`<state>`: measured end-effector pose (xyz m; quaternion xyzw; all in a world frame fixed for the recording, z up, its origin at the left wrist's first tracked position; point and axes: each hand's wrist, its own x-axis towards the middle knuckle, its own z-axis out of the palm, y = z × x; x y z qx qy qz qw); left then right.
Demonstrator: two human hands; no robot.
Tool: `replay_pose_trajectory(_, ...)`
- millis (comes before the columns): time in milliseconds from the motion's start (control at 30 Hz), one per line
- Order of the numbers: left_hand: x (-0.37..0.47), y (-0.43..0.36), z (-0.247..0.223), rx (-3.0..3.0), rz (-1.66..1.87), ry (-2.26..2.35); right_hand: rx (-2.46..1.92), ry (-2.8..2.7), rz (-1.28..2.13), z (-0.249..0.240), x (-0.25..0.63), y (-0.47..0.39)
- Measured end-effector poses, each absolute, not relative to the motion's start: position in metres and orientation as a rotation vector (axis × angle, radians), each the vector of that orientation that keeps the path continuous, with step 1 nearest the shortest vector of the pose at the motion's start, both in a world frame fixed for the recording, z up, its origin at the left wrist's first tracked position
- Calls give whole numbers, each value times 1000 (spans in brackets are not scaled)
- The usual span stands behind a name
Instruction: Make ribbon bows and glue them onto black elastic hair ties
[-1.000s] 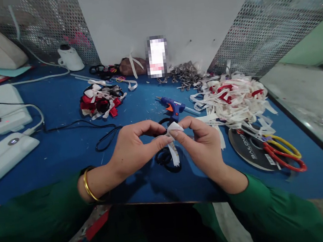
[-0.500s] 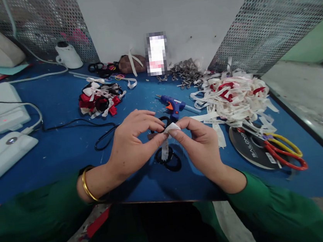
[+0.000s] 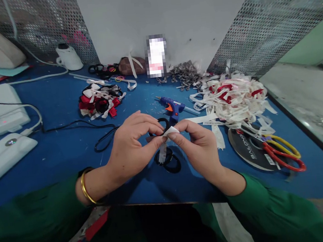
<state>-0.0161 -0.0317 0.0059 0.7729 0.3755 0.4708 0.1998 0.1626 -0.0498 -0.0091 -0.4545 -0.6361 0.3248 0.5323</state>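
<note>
On the blue table (image 3: 146, 190), L hand (image 3: 132, 145) and R hand (image 3: 204, 149) meet near the middle, each w/ thumb and index fingertip clamped on the same piece, so both pinches should be close tog. and steady. The glue gun (image 3: 174, 107) lies just to the far side, so better to avoid touching it; black bands (image 3: 173, 170) lie to the near side, and the white ribbon (image 3: 171, 130), btwn the hands, needs its folded edge pressed firmly, w/ tail free.

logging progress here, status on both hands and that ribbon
Left hand, right hand pinching folded white fabric ribbon. It dangles over black round loops. Blue plastic glue gun beyond, not blocking.
</note>
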Motion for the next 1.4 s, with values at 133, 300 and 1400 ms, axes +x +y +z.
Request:
replay_pose_trajectory(133,-17,-32,5,2204,1318,1031,-1071,-1518,797,-9,163,-50)
replay_pose_trajectory(300,-18,-32,6,2207,1314,1023,-1072,-1528,879,-8,163,-48)
replay_pose_trajectory(1400,-19,-29,0,2406,1075,1028,-942,-1033,1577,-10,162,-43)
